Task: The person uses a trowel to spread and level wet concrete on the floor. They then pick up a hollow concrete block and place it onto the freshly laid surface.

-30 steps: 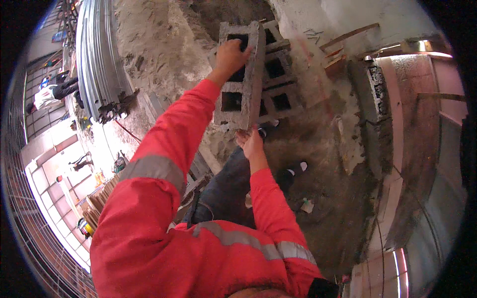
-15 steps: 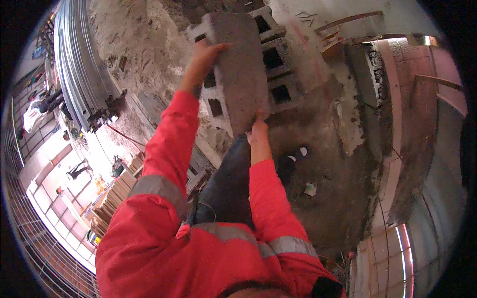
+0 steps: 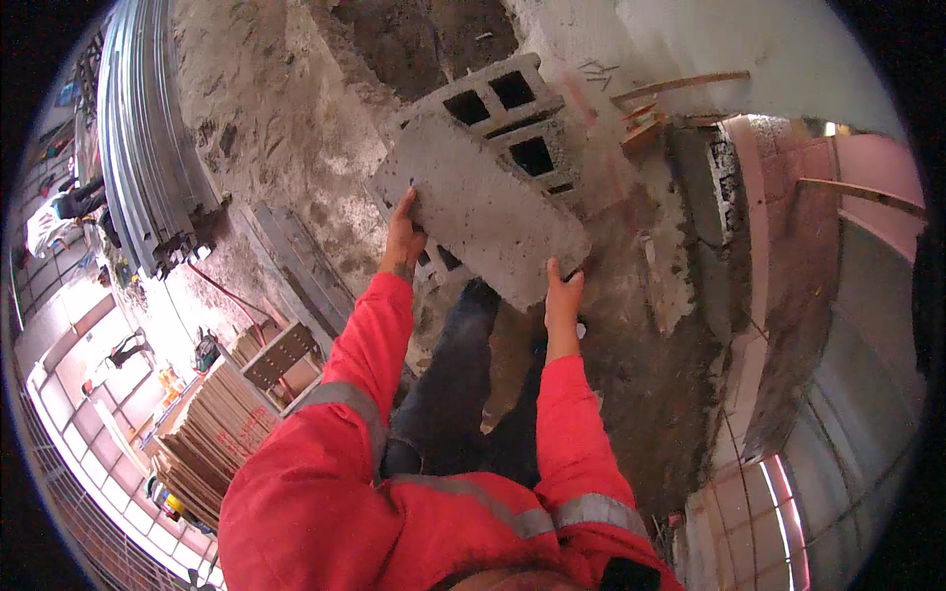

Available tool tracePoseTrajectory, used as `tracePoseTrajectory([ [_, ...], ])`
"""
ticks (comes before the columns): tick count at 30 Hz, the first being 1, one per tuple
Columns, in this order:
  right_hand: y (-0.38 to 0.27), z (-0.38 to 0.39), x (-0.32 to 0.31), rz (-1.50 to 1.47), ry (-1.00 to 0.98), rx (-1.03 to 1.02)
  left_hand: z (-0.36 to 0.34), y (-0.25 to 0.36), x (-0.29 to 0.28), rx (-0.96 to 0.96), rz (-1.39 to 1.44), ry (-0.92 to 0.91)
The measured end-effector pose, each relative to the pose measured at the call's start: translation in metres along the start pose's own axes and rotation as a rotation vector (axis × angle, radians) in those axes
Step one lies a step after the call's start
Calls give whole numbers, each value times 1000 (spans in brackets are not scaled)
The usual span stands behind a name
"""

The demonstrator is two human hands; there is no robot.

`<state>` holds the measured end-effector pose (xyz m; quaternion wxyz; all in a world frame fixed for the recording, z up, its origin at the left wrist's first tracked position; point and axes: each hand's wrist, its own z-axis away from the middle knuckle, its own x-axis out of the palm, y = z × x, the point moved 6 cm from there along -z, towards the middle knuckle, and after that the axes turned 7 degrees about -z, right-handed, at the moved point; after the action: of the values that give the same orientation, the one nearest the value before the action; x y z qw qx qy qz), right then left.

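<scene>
Between my two hands is a grey concrete block (image 3: 483, 212), its flat face toward me and its length slanting from upper left to lower right. My left hand (image 3: 403, 236) grips its near left edge, thumb on the face and fingers mostly hidden. At the right end my right hand (image 3: 563, 300) grips the corner, thumb up along the edge and the other fingers out of sight. Just beyond are stacked hollow blocks (image 3: 532, 155) with square openings, partly covered by the held block. My legs (image 3: 448, 369) stand below it.
A sand heap (image 3: 266, 108) lies to the left, beside long metal channels (image 3: 148, 138). Stacked boards (image 3: 212, 433) stand at lower left. Wood pieces (image 3: 645, 128) lie near the right wall, and a broken concrete edge (image 3: 724, 182) runs along that side.
The held block has turned from nearly upright to a slant and come closer to me. My right hand has moved right and down, my left hand down. More of the stacked blocks shows.
</scene>
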<state>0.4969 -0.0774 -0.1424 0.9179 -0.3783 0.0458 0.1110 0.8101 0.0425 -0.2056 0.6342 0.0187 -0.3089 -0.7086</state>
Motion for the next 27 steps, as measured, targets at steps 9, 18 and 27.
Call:
tracePoseTrajectory([
  [9, -11, -17, -14, 33, 87, 186, 74, 150, 75, 867, -1559, 754],
  [18, -21, -24, -4, 5, 241, 327, -21, 144, 94, 322, -1555, 76],
  [27, -73, 34, 13, -1022, 102, 86, -22, 132, 9, 230, -308, 52],
])
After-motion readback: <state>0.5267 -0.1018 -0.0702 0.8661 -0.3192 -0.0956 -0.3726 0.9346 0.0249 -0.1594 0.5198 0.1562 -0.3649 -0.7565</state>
